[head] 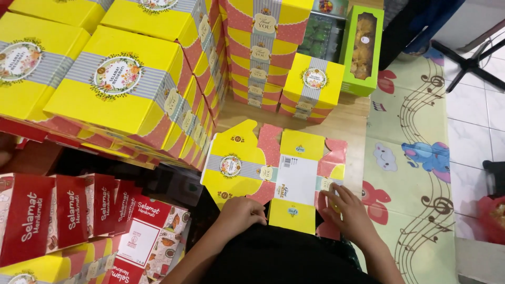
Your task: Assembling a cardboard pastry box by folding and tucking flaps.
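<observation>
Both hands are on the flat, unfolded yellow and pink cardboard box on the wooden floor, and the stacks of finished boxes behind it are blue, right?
Not quite: the head view shows the stacked finished boxes are yellow, not blue. Both the left hand and right hand do rest on the flat, unfolded yellow and pink cardboard box on the wooden floor.

The left hand [241, 213] covers the near edge of the flat yellow box blank [273, 176], and the fingers [336, 197] of the right hand [351, 215] hide its right corner. The stacked yellow boxes [113, 92] run off the top and left edges. The red boxes [68, 210] are cut off at the bottom left.
</observation>
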